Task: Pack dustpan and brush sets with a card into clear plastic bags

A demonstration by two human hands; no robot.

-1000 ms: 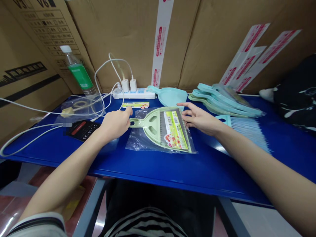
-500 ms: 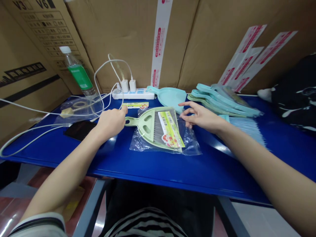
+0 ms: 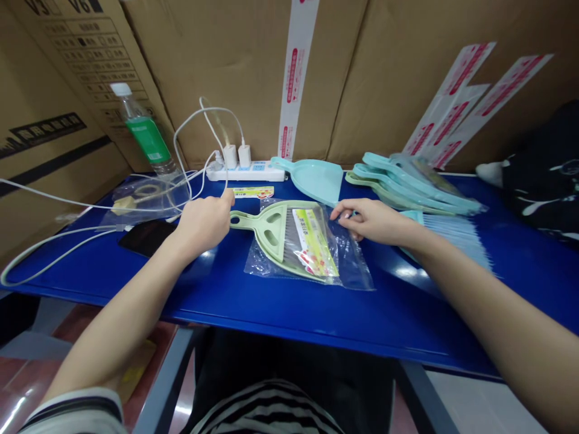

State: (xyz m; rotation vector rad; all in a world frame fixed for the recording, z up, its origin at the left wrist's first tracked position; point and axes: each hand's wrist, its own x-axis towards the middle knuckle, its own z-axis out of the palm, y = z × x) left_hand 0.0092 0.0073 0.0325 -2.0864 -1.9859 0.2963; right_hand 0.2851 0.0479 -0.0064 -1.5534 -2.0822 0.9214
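Observation:
A light green dustpan (image 3: 267, 239) lies flat with a dark-bristled brush (image 3: 292, 241) nested on it. A yellow-and-white label card (image 3: 314, 241) rests over the bristles. The clear plastic bag (image 3: 355, 265) covers the wide part of the set, while the handle sticks out to the left. My left hand (image 3: 205, 223) is closed at the handle's end, its fingertips mostly hidden behind the hand. At the bag's upper right, my right hand (image 3: 368, 220) pinches the plastic between thumb and fingers.
Behind are a light blue dustpan (image 3: 316, 178), another label card (image 3: 253, 192) and a power strip (image 3: 246, 173) with white cables. Stacked dustpans (image 3: 407, 184) and a blue brush (image 3: 456, 238) lie right. A phone (image 3: 147, 237) and bottle (image 3: 149, 138) are left.
The plastic bag has shifted a little to the right along the green dustpan. My right hand's fingers have closed on the bag. My left hand has stayed at the handle.

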